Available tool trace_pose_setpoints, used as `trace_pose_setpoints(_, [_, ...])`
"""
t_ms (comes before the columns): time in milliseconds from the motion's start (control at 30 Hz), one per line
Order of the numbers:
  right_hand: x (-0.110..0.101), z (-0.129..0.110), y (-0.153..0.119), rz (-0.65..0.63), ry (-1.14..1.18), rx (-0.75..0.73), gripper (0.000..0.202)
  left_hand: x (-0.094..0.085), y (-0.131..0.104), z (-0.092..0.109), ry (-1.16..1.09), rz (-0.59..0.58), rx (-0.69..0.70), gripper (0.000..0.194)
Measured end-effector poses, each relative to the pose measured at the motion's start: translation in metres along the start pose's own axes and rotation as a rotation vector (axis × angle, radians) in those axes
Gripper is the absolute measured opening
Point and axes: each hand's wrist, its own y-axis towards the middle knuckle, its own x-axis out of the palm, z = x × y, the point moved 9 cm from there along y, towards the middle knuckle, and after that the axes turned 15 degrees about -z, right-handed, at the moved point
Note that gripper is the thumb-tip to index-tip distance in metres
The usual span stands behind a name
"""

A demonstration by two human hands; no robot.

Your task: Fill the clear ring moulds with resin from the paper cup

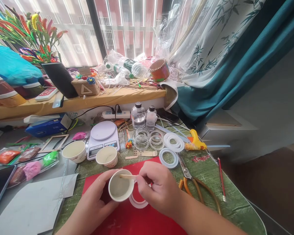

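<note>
My left hand (98, 202) is wrapped round a paper cup (121, 191), which is tilted toward me with a cloudy clear liquid inside. Between the thumb and fingers of my right hand (156, 186) is a thin wooden stick (127, 177), its tip inside the cup near the rim. Beneath the hands lies a red mat (134, 222). A white ring mold (138, 205) rests on it, partly hidden by the cup and my right hand. Two more paper cups (107, 156) (74, 152) stand behind my left hand.
Behind the cups sits a white kitchen scale (103, 138). Two bottles (138, 117) stand near several ring molds (173, 142). Scissors (185, 169), pliers with orange handles, a yellow glue gun (196, 141) and a red pencil (221, 178) lie at the right. Bagged colored clay (31, 169) is at the left.
</note>
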Motion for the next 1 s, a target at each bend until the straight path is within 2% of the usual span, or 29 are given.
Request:
trace_pose_setpoints(100, [0.012,0.001,0.005,-0.091,-0.176,-0.008,0.035,-0.003,-0.002,0.001,0.052,0.031,0.043,0.049])
trace_pose_setpoints(167, [0.018,0.011,0.007,-0.135,-0.142,0.076,0.036,-0.004,-0.003,0.002,0.085,0.044,0.066,0.049])
trace_pose_setpoints(300, [0.032,0.044,0.003,-0.160,0.242,0.362,0.035,-0.005,-0.003,0.001,0.105,0.046,0.065,0.050])
trace_pose_setpoints(367, [0.040,0.052,0.002,-0.159,0.453,0.420,0.038,-0.005,-0.004,0.001,0.114,0.047,0.064,0.051])
trace_pose_setpoints(500, [0.042,0.052,0.005,-0.103,0.684,0.388,0.046,-0.005,-0.006,0.000,0.117,0.053,0.055,0.055])
trace_pose_setpoints(633, [0.026,0.050,0.002,0.044,0.701,0.332,0.047,-0.003,-0.004,0.003,0.088,0.035,0.065,0.057])
trace_pose_setpoints(733, [0.023,0.048,-0.001,0.059,0.693,0.320,0.044,-0.003,-0.003,0.003,0.077,0.034,0.056,0.058])
trace_pose_setpoints(900, [0.017,0.042,-0.003,0.057,0.577,0.279,0.038,-0.001,-0.003,-0.002,0.070,0.013,0.036,0.059])
trace_pose_setpoints(1000, [0.008,0.029,-0.001,0.033,0.297,0.187,0.033,-0.002,-0.004,0.003,0.105,0.028,0.080,0.059])
